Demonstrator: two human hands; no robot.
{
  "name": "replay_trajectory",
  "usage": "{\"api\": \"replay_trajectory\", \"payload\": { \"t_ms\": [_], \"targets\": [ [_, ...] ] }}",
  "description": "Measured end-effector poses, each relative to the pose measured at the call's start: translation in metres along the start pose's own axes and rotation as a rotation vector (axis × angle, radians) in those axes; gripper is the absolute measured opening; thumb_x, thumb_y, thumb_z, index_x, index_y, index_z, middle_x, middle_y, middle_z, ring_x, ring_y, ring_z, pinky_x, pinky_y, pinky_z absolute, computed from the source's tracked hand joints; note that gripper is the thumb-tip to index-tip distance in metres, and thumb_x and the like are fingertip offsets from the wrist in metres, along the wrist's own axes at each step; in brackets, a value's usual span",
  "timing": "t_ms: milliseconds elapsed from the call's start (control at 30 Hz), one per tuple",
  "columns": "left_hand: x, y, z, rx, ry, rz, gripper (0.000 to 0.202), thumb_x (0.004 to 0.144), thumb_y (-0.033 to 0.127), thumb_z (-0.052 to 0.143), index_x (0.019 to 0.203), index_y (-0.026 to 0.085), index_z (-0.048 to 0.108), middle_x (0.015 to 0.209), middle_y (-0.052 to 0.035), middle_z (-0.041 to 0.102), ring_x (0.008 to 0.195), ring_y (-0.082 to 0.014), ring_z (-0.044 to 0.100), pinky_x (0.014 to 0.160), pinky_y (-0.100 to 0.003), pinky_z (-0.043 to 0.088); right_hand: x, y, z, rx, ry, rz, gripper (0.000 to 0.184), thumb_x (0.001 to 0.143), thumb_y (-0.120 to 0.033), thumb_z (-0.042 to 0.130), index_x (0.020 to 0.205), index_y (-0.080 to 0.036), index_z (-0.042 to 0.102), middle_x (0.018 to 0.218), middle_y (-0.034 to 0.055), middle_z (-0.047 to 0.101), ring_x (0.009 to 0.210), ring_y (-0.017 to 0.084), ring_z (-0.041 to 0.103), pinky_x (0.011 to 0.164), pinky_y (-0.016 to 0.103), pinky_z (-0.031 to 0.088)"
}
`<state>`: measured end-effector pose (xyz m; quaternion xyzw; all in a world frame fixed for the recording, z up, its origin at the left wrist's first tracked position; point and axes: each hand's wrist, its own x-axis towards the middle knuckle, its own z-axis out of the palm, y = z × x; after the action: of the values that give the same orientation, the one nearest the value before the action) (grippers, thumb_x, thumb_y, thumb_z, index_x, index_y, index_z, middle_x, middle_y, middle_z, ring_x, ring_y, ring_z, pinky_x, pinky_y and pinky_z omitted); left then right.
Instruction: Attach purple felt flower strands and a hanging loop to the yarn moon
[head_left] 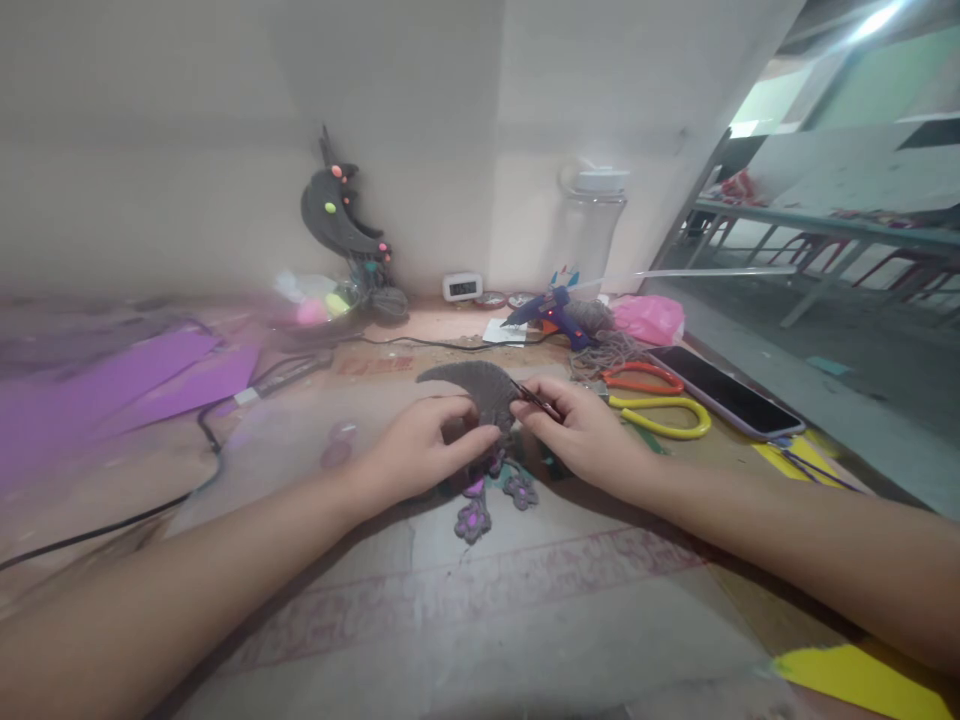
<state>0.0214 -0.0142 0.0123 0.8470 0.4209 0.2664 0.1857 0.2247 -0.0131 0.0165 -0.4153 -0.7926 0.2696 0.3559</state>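
A grey, yarn-textured crescent moon (471, 380) is between my hands over the middle of the table. My left hand (424, 445) grips its lower left edge, thumb in front and fingers curled behind. My right hand (574, 430) pinches a thin dark tool (538, 400) against the moon's right edge; whether it is tweezers or snips cannot be made out. Below the moon hang grey yarn flowers with purple centres, one flower (472, 520) lower left and another flower (520, 489) to its right. The moon's lower part is partly hidden by my fingers.
Right of my hands lie yellow-and-orange-handled scissors (660, 415), a phone (727, 392) and grey yarn (611, 352). Behind stand a blue glue gun (555, 312), a small clock (462, 288) and a clear bottle (592, 235). A finished-looking grey moon (330, 215) leans against the wall. Purple sheets (150, 390) lie left, near a black cable (210, 435).
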Motion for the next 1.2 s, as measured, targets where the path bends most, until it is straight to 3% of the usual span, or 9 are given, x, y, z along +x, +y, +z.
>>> {"api": "replay_trajectory", "payload": {
  "t_ms": [167, 367, 633, 867, 1033, 1200],
  "targets": [
    [-0.001, 0.0, -0.002, -0.129, 0.003, 0.014, 0.039, 0.095, 0.043, 0.036, 0.067, 0.018, 0.048, 0.067, 0.002, 0.048, 0.067, -0.0138, 0.05, 0.064, -0.026, 0.039, 0.002, 0.003, 0.0, 0.024, 0.027, 0.005, 0.016, 0.09, -0.03, 0.049, 0.082, -0.018, 0.057, 0.07, -0.002, 0.052, 0.067, 0.013, 0.047, 0.063, 0.024, 0.038],
    [0.0, 0.0, 0.002, -0.054, -0.05, -0.026, 0.029, 0.087, 0.041, 0.052, 0.07, 0.018, 0.056, 0.068, 0.0014, 0.055, 0.067, -0.0147, 0.052, 0.062, -0.026, 0.038, 0.001, 0.001, -0.001, 0.023, 0.033, 0.013, 0.015, 0.09, -0.028, 0.049, 0.08, -0.018, 0.056, 0.069, -0.0021, 0.05, 0.066, 0.013, 0.046, 0.062, 0.024, 0.038],
    [0.0, 0.0, 0.001, -0.047, -0.032, -0.004, 0.033, 0.091, 0.041, 0.045, 0.073, 0.018, 0.059, 0.073, -0.0003, 0.061, 0.071, -0.0156, 0.056, 0.066, -0.027, 0.041, 0.001, 0.004, -0.001, 0.02, 0.039, -0.019, 0.015, 0.091, -0.028, 0.049, 0.086, -0.018, 0.059, 0.073, -0.0012, 0.056, 0.069, 0.013, 0.05, 0.065, 0.024, 0.04],
    [-0.001, 0.0, 0.0, -0.075, 0.065, -0.066, 0.028, 0.089, 0.038, 0.05, 0.078, 0.018, 0.064, 0.079, -0.0013, 0.068, 0.075, -0.0174, 0.06, 0.068, -0.027, 0.044, 0.001, 0.005, -0.001, 0.047, 0.05, -0.025, 0.017, 0.091, -0.029, 0.049, 0.09, -0.018, 0.062, 0.079, 0.0005, 0.062, 0.074, 0.015, 0.054, 0.069, 0.025, 0.043],
    [-0.001, 0.001, -0.003, -0.092, 0.223, -0.094, 0.026, 0.09, 0.036, 0.049, 0.077, 0.018, 0.063, 0.08, -0.0013, 0.066, 0.078, -0.0177, 0.059, 0.07, -0.027, 0.045, 0.003, 0.004, 0.002, 0.088, -0.059, 0.003, 0.021, 0.087, -0.029, 0.055, 0.102, -0.018, 0.065, 0.094, 0.0027, 0.069, 0.083, 0.017, 0.061, 0.073, 0.027, 0.046],
    [0.001, -0.005, -0.004, -0.178, 0.343, -0.157, 0.028, 0.091, 0.037, 0.046, 0.074, 0.018, 0.058, 0.077, -0.0006, 0.062, 0.075, -0.0165, 0.057, 0.069, -0.027, 0.045, 0.004, 0.011, 0.005, -0.005, -0.108, 0.014, 0.014, 0.084, -0.024, 0.056, 0.09, -0.018, 0.068, 0.077, -0.0003, 0.066, 0.068, 0.013, 0.057, 0.061, 0.023, 0.041]
  ]
}}
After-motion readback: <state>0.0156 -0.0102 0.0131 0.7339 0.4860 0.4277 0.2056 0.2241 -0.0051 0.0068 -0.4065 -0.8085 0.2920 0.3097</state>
